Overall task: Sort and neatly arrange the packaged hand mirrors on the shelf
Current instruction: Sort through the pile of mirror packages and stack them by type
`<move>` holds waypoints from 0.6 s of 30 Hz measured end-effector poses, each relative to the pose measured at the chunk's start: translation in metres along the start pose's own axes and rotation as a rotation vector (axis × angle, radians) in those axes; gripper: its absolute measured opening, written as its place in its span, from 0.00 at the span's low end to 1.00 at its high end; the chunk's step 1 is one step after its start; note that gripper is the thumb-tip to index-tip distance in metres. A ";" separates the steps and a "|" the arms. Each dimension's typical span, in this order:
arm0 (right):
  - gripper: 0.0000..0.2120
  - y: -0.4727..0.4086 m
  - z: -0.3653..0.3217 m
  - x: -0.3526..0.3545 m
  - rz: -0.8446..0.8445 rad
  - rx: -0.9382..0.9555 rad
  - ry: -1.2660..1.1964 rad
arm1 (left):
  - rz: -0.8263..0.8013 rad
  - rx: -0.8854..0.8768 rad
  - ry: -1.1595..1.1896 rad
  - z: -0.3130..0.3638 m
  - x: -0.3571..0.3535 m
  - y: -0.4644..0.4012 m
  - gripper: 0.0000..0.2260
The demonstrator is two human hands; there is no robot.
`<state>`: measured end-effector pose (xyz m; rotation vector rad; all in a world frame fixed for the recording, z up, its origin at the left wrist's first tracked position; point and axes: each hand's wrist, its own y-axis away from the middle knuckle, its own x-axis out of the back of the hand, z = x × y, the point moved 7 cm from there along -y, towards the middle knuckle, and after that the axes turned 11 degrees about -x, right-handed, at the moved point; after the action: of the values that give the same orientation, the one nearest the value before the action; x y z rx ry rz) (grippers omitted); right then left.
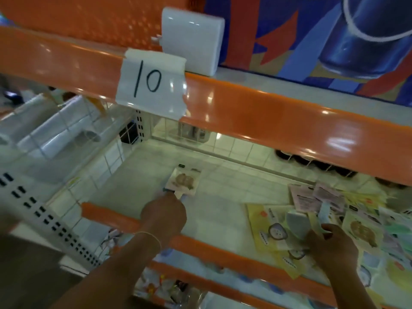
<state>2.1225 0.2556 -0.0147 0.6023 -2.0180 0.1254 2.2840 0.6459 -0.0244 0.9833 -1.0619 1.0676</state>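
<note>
A white shelf floor [223, 197] with an orange front lip holds packaged hand mirrors. My left hand [163, 214] reaches in over the lip and grips the handle end of one packaged mirror [184, 180] with a brown animal print; the pack lies flat near the shelf's middle. At the right lies a loose, overlapping pile of packaged mirrors [347, 221], yellow, pink and pale green. My right hand [330, 244] rests on that pile, fingers closed on a yellow pack with a pale mirror [297, 224]. The picture is blurred.
An orange upper shelf edge [267, 112] with a paper tag marked 10 [151, 83] hangs above the opening. A white box [191, 39] stands on the upper shelf. A wire divider [107, 157] bounds the left side; dark items [312, 162] sit at the back right.
</note>
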 end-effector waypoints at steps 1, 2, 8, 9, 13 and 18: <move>0.22 0.001 0.000 0.000 0.002 -0.008 -0.002 | 0.014 -0.005 -0.009 0.000 0.003 -0.001 0.17; 0.22 0.001 0.000 0.000 0.007 -0.009 -0.001 | 0.017 -0.015 -0.024 0.001 0.006 -0.002 0.19; 0.22 0.014 -0.003 0.004 0.053 -0.026 -0.036 | 0.081 -0.236 -0.185 0.033 0.021 0.005 0.15; 0.22 0.018 -0.002 0.003 0.069 -0.027 -0.042 | 0.091 -0.308 -0.176 0.045 0.021 0.007 0.14; 0.26 0.037 0.004 -0.004 0.115 -0.052 -0.100 | 0.084 -0.563 -0.103 0.100 0.013 0.013 0.14; 0.32 0.055 -0.002 -0.008 0.044 -0.145 -0.235 | -0.034 -0.851 0.067 0.171 -0.008 0.007 0.16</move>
<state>2.1019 0.3068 -0.0119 0.4999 -2.2455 -0.0683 2.2457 0.4816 0.0041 0.2724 -1.2717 0.5122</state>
